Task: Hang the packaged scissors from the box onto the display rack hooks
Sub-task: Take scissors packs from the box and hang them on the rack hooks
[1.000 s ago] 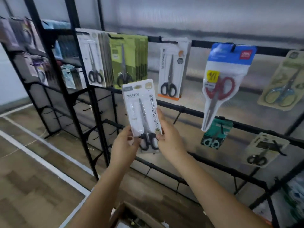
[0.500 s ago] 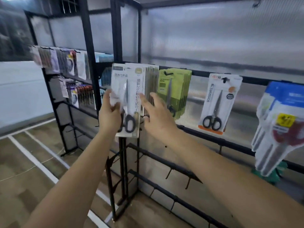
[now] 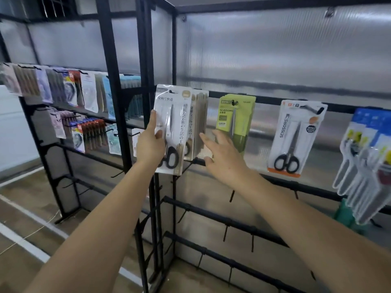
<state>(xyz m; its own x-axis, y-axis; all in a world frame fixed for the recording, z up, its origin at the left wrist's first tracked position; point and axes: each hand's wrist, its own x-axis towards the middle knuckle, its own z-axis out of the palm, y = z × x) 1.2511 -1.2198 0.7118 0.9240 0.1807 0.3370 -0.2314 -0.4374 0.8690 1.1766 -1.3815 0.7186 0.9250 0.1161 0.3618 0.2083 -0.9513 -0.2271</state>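
pack: white scissors pack [image 3: 170, 127], black handles, centre of frame, held up against the front of a same-type stack [image 3: 198, 125] on the rack [image 3: 146, 60]
left hand: left hand [image 3: 150, 144] grips the pack's left edge, thumb across the front, fingers behind; grip clamped on pack
right hand: right hand [image 3: 224, 155] right of the stack, fingers spread and straight, holding nothing; whether it touches the stack, cannot tell
hook: pack's top hole sits at hook [image 3: 172, 91] level; whether it is threaded on, cannot tell
done: several kinds already hung along the top rail, so the task looks well along
left: seat this pack fully, let go; lower-rail hooks in the lower centre hang bare; box not in view, so remaining stock unknown
pack text: Japanese print, a header line and vertical columns, too blurred to read with confidence
green pack: green pack [image 3: 236, 121], right of centre, reads "SCISSORS" and "GRIP"
white pack: white pack [image 3: 294, 136], centre right, reads "SCISSORS" vertically, orange strip at the bottom
blue packs: blue packs [image 3: 368, 153], right edge, text unreadable
side rack: mixed goods [image 3: 63, 96] at left, labels too small to read
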